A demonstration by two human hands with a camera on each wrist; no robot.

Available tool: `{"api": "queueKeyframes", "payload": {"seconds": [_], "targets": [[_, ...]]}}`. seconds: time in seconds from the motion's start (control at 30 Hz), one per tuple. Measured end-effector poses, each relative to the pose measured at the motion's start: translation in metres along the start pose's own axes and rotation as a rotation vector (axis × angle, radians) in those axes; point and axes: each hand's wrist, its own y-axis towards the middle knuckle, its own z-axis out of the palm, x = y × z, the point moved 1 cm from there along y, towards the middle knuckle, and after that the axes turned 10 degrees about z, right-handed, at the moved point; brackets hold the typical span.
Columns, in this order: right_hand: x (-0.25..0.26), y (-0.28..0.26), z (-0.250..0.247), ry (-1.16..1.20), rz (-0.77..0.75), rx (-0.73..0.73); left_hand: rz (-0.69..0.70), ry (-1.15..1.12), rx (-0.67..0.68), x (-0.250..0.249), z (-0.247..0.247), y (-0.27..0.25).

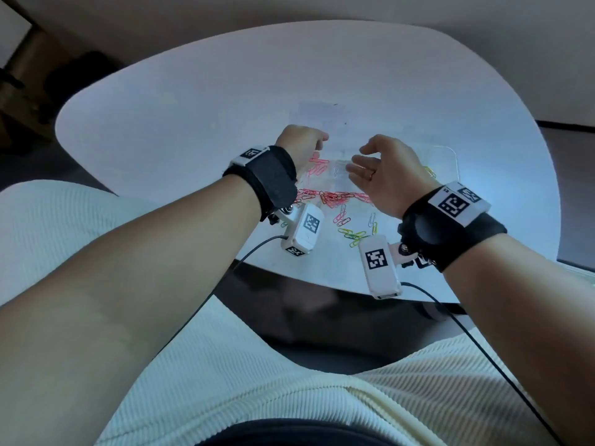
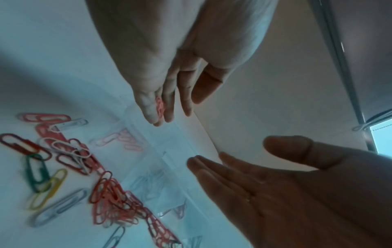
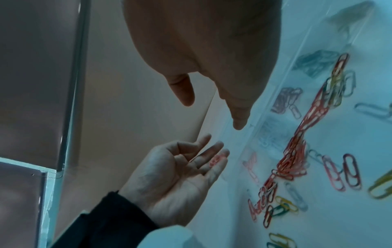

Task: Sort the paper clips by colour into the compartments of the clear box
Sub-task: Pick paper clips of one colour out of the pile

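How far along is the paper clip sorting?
Partly done. The clear box already holds pink, white and darker batches in separate compartments. The left hand holds a pink clip over the box; the right hand is open. Many red, yellow and green clips remain loose on the table.

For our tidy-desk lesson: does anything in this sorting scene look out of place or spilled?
Yes. Many paper clips lie loose and mixed in colour on the white table, outside the clear box. The left hand holds a pink clip.

home-like room, rounded white table (image 1: pixel 193 107), curtained window (image 2: pixel 381 137)
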Motion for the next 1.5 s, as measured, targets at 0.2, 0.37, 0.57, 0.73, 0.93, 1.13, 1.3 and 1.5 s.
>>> {"api": "queueKeyframes", "payload": {"seconds": [0.2, 0.37, 0.57, 0.73, 0.93, 1.13, 1.3, 1.5], "targets": [[0.0, -0.016, -0.029, -0.258, -0.129, -0.009, 0.131, 0.156, 0.049, 0.001, 0.0, -0.009], [-0.004, -0.018, -0.05, -0.709, -0.27, -0.088, 0.338, 0.425, 0.091, -0.002, 0.01, -0.044], [-0.037, 0.013, -0.083, -1.209, -0.316, -0.244, 0.442, 1.068, 0.455, 0.048, 0.039, -0.075], [-0.054, 0.03, -0.096, -1.261, -0.295, -0.356, 0.547, 1.208, 0.645, 0.097, 0.047, -0.075], [-0.063, 0.039, -0.096, -1.26, -0.293, -0.359, 0.672, 1.246, 0.673, 0.113, 0.034, -0.069], [-0.061, 0.043, -0.099, -1.235, -0.297, -0.399, 0.529, 1.091, 0.523, 0.105, 0.022, -0.062], [-0.059, 0.042, -0.099, -1.213, -0.285, -0.393, 0.41, 1.094, 0.483, 0.101, 0.016, -0.061], [-0.063, 0.039, -0.097, -1.229, -0.249, -0.416, 0.366, 1.122, 0.519, 0.099, 0.017, -0.066]]}}
